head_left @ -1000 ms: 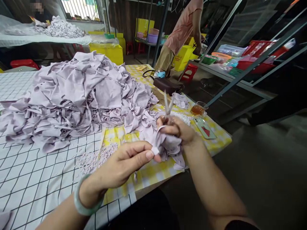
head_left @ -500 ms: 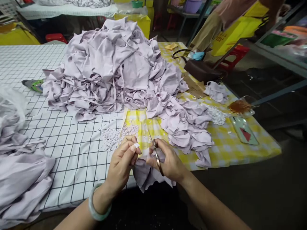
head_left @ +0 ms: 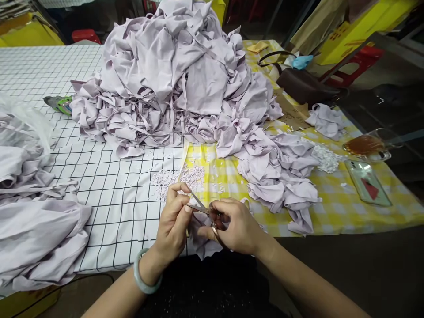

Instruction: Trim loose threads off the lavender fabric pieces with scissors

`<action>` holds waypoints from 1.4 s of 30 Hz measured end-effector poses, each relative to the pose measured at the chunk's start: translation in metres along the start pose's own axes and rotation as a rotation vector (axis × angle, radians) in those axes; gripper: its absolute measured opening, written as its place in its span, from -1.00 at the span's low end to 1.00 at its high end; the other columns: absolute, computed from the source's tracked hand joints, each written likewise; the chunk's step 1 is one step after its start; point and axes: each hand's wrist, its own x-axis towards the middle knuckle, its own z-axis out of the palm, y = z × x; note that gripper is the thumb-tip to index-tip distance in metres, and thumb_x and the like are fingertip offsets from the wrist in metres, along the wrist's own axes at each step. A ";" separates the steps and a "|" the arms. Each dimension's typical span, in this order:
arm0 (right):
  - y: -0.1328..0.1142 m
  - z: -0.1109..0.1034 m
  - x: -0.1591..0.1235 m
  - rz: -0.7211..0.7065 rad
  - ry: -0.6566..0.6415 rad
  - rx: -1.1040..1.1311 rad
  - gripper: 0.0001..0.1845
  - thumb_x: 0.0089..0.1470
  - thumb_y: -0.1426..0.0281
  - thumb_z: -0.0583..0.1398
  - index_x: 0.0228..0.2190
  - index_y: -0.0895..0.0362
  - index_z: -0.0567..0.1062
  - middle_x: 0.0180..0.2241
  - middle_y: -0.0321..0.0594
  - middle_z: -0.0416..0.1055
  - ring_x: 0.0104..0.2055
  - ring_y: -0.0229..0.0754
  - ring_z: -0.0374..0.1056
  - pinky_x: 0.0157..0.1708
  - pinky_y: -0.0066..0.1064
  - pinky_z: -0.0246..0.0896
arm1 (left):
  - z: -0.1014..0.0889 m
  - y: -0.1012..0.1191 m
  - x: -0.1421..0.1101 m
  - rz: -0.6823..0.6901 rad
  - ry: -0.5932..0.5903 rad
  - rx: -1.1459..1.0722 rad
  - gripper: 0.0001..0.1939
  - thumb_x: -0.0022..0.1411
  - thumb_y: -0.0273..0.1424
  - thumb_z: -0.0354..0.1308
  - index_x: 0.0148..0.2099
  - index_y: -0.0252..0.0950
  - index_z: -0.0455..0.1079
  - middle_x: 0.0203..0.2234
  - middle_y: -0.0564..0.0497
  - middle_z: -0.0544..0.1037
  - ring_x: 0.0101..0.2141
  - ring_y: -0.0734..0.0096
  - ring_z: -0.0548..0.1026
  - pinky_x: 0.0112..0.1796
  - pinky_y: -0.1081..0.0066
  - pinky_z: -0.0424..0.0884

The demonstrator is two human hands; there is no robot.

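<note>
My right hand (head_left: 233, 225) grips small scissors (head_left: 202, 209), blades pointing left and slightly apart. My left hand (head_left: 174, 223), with a pale green bangle on the wrist, pinches a small bit of the lilac cloth piece (head_left: 202, 240) right at the blade tips. That piece hangs below both hands over the table's near edge. Just beyond my hands lies a scatter of small white clippings (head_left: 177, 179). A big heap of lilac cloth (head_left: 172, 75) fills the table behind.
Folded lilac pieces (head_left: 36, 229) lie at the left. A smaller lilac pile (head_left: 281, 176) sits on the yellow checked cloth (head_left: 338, 207). A phone (head_left: 367, 182), a glass of tea (head_left: 367, 145), a dark bag (head_left: 301, 86) and another clipping pile (head_left: 324, 157) are at the right.
My view tilted down toward the table. Both hands came down and nearer with the cloth; the scissors swung from pointing up to pointing left at my left fingertips.
</note>
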 end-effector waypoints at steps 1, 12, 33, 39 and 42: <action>-0.001 0.000 0.000 -0.004 0.003 0.003 -0.43 -0.09 -0.02 0.40 -0.62 0.08 0.26 -0.63 -0.36 0.26 -0.54 -0.28 0.14 -0.46 -0.40 0.04 | 0.000 -0.001 0.000 0.013 -0.005 -0.003 -0.71 0.48 -0.27 -0.04 -0.27 -0.23 0.38 -0.18 -0.12 0.27 -0.06 0.13 0.29 -0.15 0.20 0.39; -0.003 0.001 0.001 0.010 0.023 0.037 -0.42 -0.05 -0.04 0.37 -0.64 0.09 0.26 -0.64 -0.35 0.26 -0.56 -0.29 0.13 -0.49 -0.41 0.03 | 0.003 -0.003 0.002 0.086 -0.040 0.016 -0.75 0.50 -0.32 -0.06 -0.23 -0.21 0.38 -0.19 -0.07 0.26 -0.07 0.19 0.26 -0.02 0.18 0.32; 0.020 0.006 0.001 0.232 0.035 0.167 -0.34 -0.05 -0.07 0.35 -0.71 0.10 0.19 -0.71 -0.43 0.08 -0.60 -0.35 -0.05 -0.62 -0.47 -0.16 | 0.012 -0.018 0.023 0.129 -0.096 0.111 -0.71 0.49 -0.34 -0.06 -0.29 -0.25 0.37 -0.25 -0.09 0.32 -0.08 0.19 0.28 -0.05 0.18 0.33; 0.041 -0.011 0.008 0.285 0.138 0.255 -0.46 -0.06 -0.06 0.38 -0.58 0.10 0.34 -0.61 -0.39 0.22 -0.55 -0.31 0.11 -0.58 -0.47 0.02 | 0.007 -0.019 0.020 0.027 -0.094 0.036 -0.70 0.47 -0.30 -0.01 -0.32 -0.26 0.38 -0.16 -0.11 0.34 -0.02 0.17 0.31 -0.01 0.19 0.31; 0.050 -0.026 0.004 0.233 0.206 0.255 -0.54 -0.01 -0.01 0.37 -0.36 0.08 0.40 -0.39 -0.28 0.43 -0.43 -0.25 0.29 -0.43 -0.43 0.23 | -0.016 -0.013 0.013 -0.072 -0.174 -0.009 -0.67 0.46 -0.29 -0.01 -0.38 -0.26 0.35 -0.20 -0.10 0.37 -0.14 0.23 0.38 -0.17 0.27 0.36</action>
